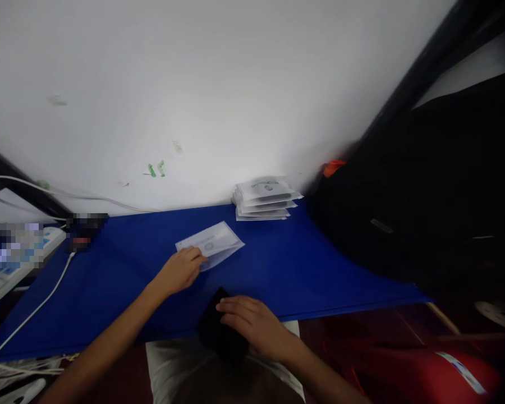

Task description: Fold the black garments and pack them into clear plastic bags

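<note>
Pouch of frosted, whitish plastic (219, 238), with dark print on its face, is seen lying at a slant on the blue cloth (294, 269), left of the stack of similar pouches (266, 199). Its near left edge is covered by the fingers of the left hand (183, 272), which are bent and set close together; whether the plastic is pinched or only pressed cannot be told, as the thumb side is partly hidden. A black item (219, 322), apparently soft, is noted at the near edge of the cloth, in front of the body. It is touched by the right hand (252, 325), whose fingers are laid over its right side; whether it is clamped cannot be told, the thumb being hidden. The stack is placed against the white wall (235, 95). A large black object (437, 185) is recorded at right, with a red surface (404, 367) below it.
</note>
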